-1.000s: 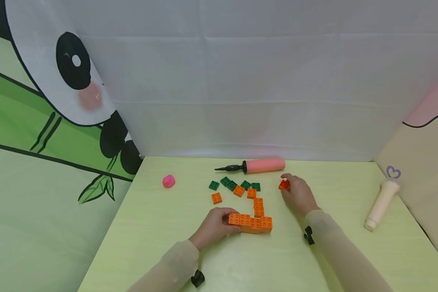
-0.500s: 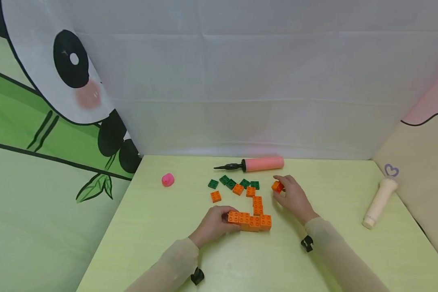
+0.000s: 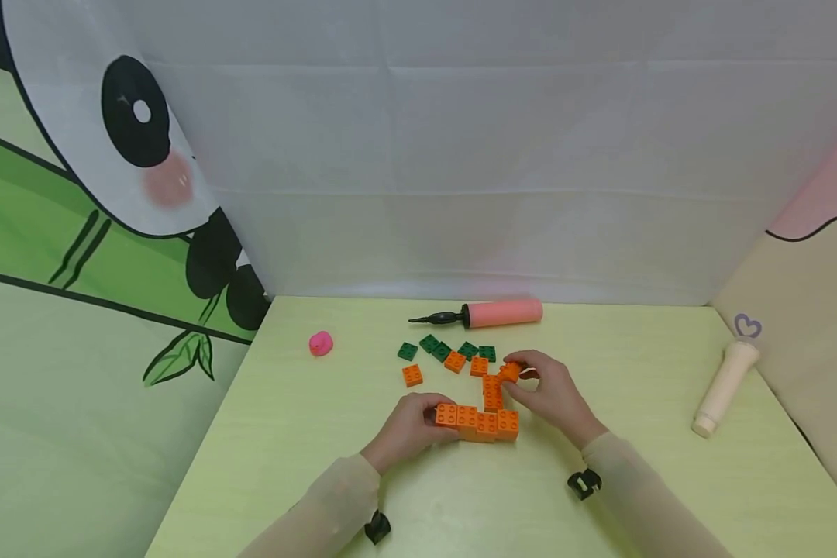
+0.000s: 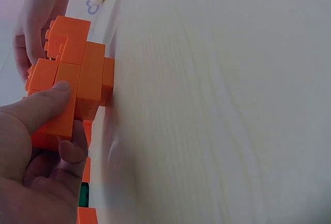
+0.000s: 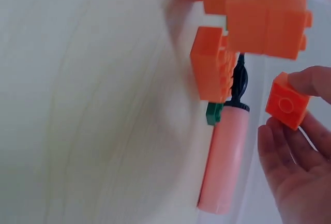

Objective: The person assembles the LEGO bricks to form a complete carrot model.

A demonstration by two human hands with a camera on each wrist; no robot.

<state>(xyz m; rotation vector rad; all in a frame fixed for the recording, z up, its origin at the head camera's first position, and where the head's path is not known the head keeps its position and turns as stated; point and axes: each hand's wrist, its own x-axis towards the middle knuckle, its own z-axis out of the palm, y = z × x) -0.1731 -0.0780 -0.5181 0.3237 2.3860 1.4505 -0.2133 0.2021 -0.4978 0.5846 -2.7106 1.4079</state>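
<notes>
the built-up orange block (image 3: 477, 425) sat near the middle of the surface (image 3: 635, 364), its upper studs facing up; whether it rested there or was slightly raised, one could not tell. the left hand (image 3: 411, 425) held it by its left end, the fingers closed round it and the thumb lying along one face. the right hand (image 3: 547, 387) pinched a single orange brick (image 3: 509, 372) between thumb and fingertips, tilted, with its studs turned leftward. the right wrist view showed its hollow underside and the round tube within. from the head view that brick overlapped the far end of a joined orange pair (image 3: 492, 394), though the right wrist view showed the two apart. in my judgement, handling it well called for rolling the brick level, underside down, and lining its edges up with the studs below before any pressure; the thumb was best placed clear of the mating edge, and the left hand's part was to brace the block, since a push at its unheld right end could lever it over. just beyond lay loose orange bricks (image 3: 412, 376) and a cluster of green bricks (image 3: 428, 343); behind these, a pink pump (image 3: 505, 313) with a black nozzle. a bright pink toy (image 3: 321, 343) stood well apart to the left, and a cream cylinder (image 3: 725, 391) lay far right.
</notes>
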